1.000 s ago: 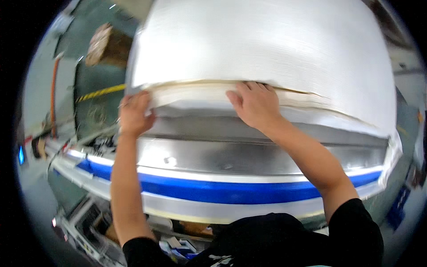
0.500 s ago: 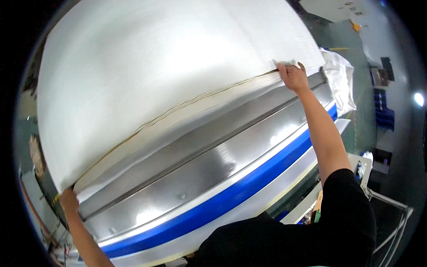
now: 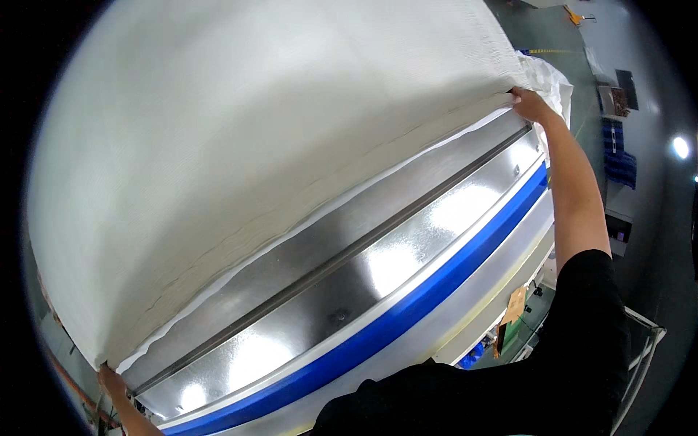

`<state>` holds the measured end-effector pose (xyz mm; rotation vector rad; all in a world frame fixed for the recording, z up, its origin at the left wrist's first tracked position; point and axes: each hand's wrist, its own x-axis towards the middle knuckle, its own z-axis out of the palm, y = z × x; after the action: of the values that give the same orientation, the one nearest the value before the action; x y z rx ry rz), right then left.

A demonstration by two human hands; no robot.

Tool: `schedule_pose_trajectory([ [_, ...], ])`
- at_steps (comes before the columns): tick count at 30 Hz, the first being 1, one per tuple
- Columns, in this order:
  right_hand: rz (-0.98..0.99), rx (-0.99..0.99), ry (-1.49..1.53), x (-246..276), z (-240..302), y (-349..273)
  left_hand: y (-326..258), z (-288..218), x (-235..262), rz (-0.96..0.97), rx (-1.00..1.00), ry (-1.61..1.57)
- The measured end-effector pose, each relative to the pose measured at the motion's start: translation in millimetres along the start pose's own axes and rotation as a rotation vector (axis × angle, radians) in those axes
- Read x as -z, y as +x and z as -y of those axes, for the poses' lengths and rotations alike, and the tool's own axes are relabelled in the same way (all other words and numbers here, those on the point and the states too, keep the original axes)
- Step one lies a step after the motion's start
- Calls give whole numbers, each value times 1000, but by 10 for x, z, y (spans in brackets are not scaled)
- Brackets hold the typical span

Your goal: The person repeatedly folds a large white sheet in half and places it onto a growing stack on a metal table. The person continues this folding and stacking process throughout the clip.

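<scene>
A wide stack of white sheet material, cloth-like with fine ripples, covers most of the view. My left hand grips its near left corner, the fingertips hidden at the edge. At the near right corner, my right hand pinches the same sheet, thumb and fingers closed on it. Between my hands the near edge runs in a slanting line, with a thin white layer showing beneath. In front of that edge lies a shiny metal table surface with a dark groove along it.
A blue strip and a pale rail run along the table's near side, close to my body. Bunched white cloth hangs beyond my right hand. A white metal frame stands at the lower right. Blue items lie farther right.
My right hand has moved right and slightly up to the corner; my left has gone lower. The sheet's near edge, formerly folded open in layers, now lies over them, pulled straighter.
</scene>
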<state>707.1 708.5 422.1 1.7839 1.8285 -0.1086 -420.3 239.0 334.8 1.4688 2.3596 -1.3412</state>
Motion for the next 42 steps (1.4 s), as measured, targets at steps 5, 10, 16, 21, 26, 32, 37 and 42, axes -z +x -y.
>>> schedule_pose_trajectory([
  [5,-108,48,-356,-492,-200,247,-83,190,82,-109,-215,148],
  [10,-139,-54,-142,-73,-173,-71,-371,-333,817,90,7,-129],
  [16,-134,16,-37,361,-1005,-200,-932,128,1578,-29,107,-125],
  [21,-237,195,-139,373,-1958,-369,-1344,619,1395,-36,-58,-148],
  [26,33,187,-171,-62,-1914,-1047,-2048,283,1020,194,-137,-123],
  [32,189,264,-431,-561,-1262,-1912,-2683,-253,402,579,-408,119],
  [37,307,309,-512,-910,-1218,-2168,-2647,-622,286,795,-433,215],
  [42,352,311,-530,-1137,-1091,-2167,-2600,-685,-50,855,-444,236],
])
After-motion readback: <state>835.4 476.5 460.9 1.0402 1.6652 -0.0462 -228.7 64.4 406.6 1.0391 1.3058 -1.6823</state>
